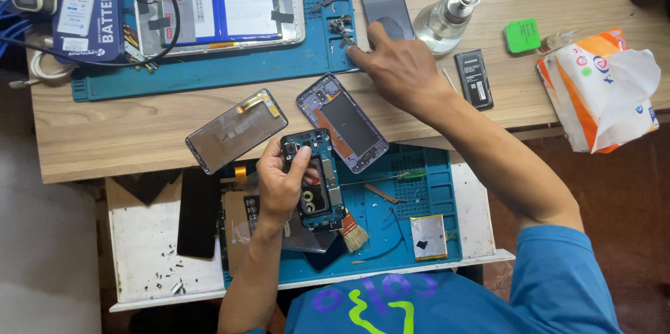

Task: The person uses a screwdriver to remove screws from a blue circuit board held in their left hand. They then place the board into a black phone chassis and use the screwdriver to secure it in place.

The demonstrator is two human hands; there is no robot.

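1. Your left hand [279, 184] grips the opened phone body [315, 179], thumb pressed near its camera end.
2. Your right hand [398, 65] reaches forward, fingertips pinching at the small screws [340, 27] on the blue mat [209, 72]; whether one is caught, I cannot tell.
3. The purple frame [343, 122] lies between both hands on the table [112, 138].

This is a phone repair workbench. A wooden desk [105, 138] carries a blue repair mat [209, 72] with an opened tablet [220, 2] on it, a loose screen panel [236, 130], a phone back frame [342, 123], a small battery [474, 79] and scattered screws [171, 279] on a white tray [139, 236].
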